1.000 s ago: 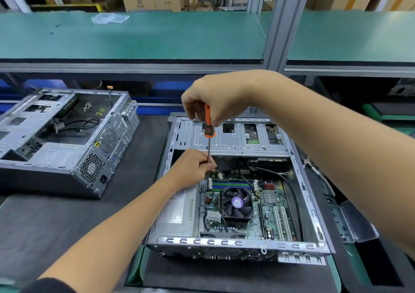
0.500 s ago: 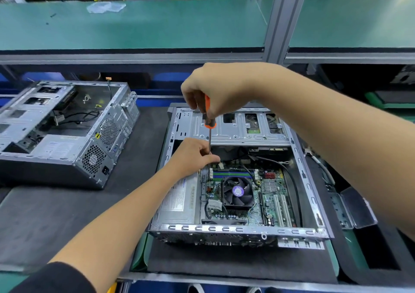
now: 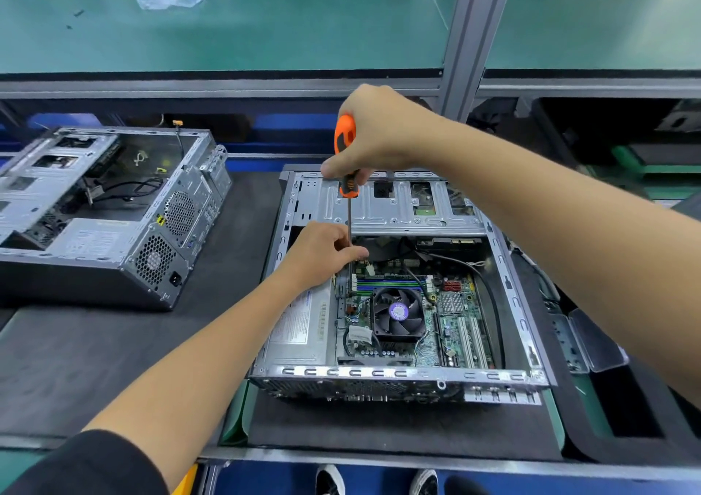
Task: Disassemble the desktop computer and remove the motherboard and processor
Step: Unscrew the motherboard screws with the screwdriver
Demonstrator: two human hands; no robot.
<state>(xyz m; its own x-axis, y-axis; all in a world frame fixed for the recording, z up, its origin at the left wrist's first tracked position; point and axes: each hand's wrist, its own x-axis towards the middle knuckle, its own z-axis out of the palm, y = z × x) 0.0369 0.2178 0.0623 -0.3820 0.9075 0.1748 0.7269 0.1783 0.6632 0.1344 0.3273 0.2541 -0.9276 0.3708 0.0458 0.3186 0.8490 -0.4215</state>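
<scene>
Desktop computer chassis (image 3: 398, 375) lies on its side, cover off, on the dark mat at the near edge of the worktop (image 3: 113, 362), right of centre. Inside it, the motherboard (image 3: 451, 327) sits flat against the chassis floor, with the cooler fan (image 3: 398, 312) at its centre; the processor cannot be seen. The power supply (image 3: 299, 327) occupies the left portion of the chassis, just beside the board.

Left hand (image 3: 322, 252) rests at the far left corner of the motherboard, its grip narrow, fingers curled around the shaft of the screwdriver (image 3: 347, 153) near the tip. Right hand (image 3: 379, 130) is above it, its grip closed around the orange handle, with the tool held upright. The tip meets the board near the memory slots (image 3: 390, 284); the exact contact point is hidden by the left fingers.

Beyond the hands, the drive cage (image 3: 402, 206) spans the far end of the chassis. A second open chassis (image 3: 106, 214) stands toward the far left corner of the worktop, well apart.
</scene>
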